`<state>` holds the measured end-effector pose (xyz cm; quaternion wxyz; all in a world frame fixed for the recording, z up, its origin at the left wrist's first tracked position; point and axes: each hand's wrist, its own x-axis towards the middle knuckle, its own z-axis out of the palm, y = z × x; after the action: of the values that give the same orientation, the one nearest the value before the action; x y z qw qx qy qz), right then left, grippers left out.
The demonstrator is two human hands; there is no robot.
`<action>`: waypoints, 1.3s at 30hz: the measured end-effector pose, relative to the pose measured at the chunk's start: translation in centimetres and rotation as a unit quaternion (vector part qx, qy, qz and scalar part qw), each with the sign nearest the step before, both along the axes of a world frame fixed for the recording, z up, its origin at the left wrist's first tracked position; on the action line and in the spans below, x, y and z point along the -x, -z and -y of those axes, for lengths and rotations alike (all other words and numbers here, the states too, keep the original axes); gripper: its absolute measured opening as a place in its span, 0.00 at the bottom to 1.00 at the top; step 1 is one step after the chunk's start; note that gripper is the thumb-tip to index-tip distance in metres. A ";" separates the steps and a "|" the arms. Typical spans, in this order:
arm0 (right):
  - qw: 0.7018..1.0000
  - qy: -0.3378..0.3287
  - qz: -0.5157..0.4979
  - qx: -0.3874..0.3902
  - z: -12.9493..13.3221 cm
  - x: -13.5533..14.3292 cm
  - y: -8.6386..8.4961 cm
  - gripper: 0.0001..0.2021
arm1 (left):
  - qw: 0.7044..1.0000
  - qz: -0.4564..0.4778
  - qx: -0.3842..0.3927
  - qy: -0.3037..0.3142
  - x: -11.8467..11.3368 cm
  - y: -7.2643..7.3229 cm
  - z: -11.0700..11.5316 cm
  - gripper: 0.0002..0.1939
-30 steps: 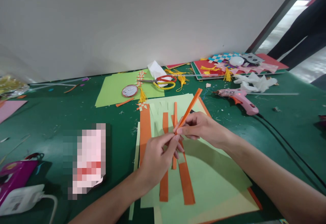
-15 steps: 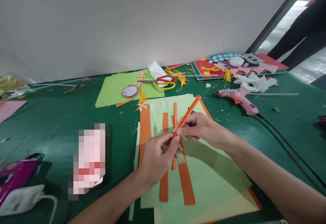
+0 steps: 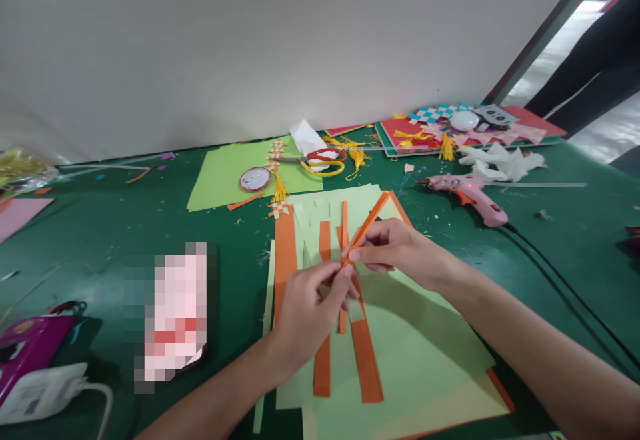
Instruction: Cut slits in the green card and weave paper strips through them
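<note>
A narrow orange paper strip (image 3: 371,219) is pinched between both hands above light green paper sheets (image 3: 425,353). My left hand (image 3: 315,300) has thumb and fingers closed on its lower end. My right hand (image 3: 393,247) grips it a little higher, and its free end slants up to the right. The two sets of fingertips meet, partly hiding the strip. Beneath the hands lie wider orange strips (image 3: 367,360), a thin orange strip (image 3: 345,217) and pale green strips (image 3: 303,227). A small woven orange and white piece (image 3: 280,209) rests at the sheets' top left.
Scissors (image 3: 325,161), a round tape roll (image 3: 255,179) and a yellow tassel (image 3: 280,188) lie beyond the sheets. At right sits a pink glue gun (image 3: 470,197) with its black cord. A blurred pink object (image 3: 175,313) and a purple device (image 3: 35,340) are at left.
The strip's free end has dipped slightly and moved a little left. My right hand has shifted slightly at the pinch; my left hand stays almost still.
</note>
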<state>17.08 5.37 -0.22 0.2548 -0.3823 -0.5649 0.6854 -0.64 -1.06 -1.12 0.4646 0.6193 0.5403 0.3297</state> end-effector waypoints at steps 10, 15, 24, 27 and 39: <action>1.000 0.018 0.006 -0.009 -0.2 -0.2 0.1 0.14 | 1.000 0.020 -0.003 -0.001 0.1 0.1 0.1 0.17; 1.000 0.016 0.003 -0.008 -0.1 -0.1 0.1 0.15 | 1.000 0.015 0.001 0.004 0.0 0.1 -0.1 0.18; 1.000 0.019 0.017 -0.017 -0.1 0.0 0.1 0.13 | 1.000 0.019 -0.014 0.006 0.1 -0.1 0.1 0.17; 0.998 0.055 0.028 -0.021 -0.2 -0.3 -0.2 0.13 | 1.000 0.027 -0.005 0.002 0.1 -0.1 0.3 0.15; 1.000 0.013 -0.005 -0.005 0.1 0.2 0.5 0.10 | 1.000 0.013 -0.011 0.007 0.0 0.2 -0.2 0.18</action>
<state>16.89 5.23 -0.68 0.2686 -0.3846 -0.5619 0.6814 -0.68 -0.91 -1.29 0.4669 0.6235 0.5267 0.3403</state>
